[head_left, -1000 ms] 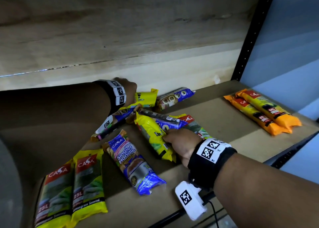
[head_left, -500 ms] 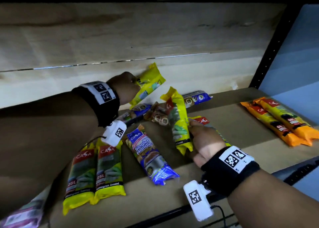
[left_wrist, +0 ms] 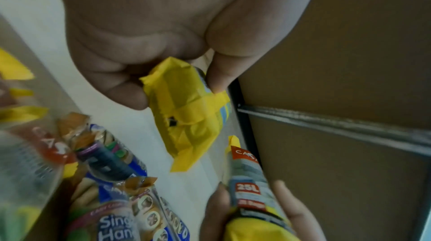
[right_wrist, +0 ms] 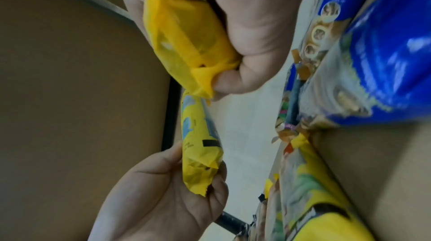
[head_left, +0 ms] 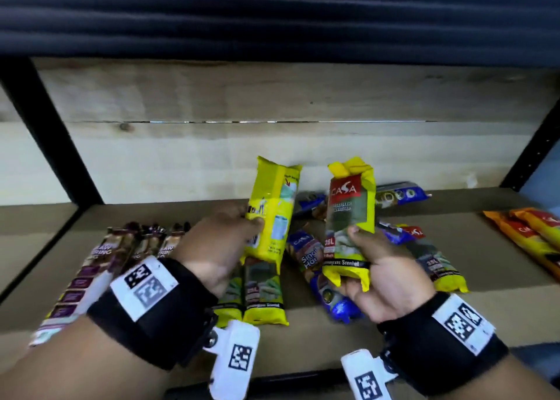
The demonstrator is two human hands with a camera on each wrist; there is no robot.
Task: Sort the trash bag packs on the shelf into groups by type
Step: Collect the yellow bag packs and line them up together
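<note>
My left hand [head_left: 242, 223] grips a yellow trash bag pack [head_left: 272, 208] by its lower half and holds it upright above the shelf, its back side toward me. Beside it, my right hand [head_left: 372, 263] grips a second yellow Casa 25L pack [head_left: 348, 214] by its bottom end, also upright. The left wrist view shows fingers and thumb curled round the yellow pack [left_wrist: 186, 112]. The right wrist view shows the same kind of grip on its pack [right_wrist: 184, 42]. Two matching yellow packs [head_left: 260, 293] lie side by side on the shelf under my left hand.
On the brown shelf board [head_left: 333, 339], several purple drawstring packs [head_left: 121, 248] lie at the left. Blue single-handle packs [head_left: 315, 266] and another yellow pack [head_left: 433, 260] are jumbled in the middle. Orange packs [head_left: 530, 233] lie at the far right. A wooden back wall [head_left: 272, 96] closes the shelf.
Both hands have lifted a yellow pack each off the middle pile and now hold them upright side by side. The head view has swung left, revealing the purple packs.
</note>
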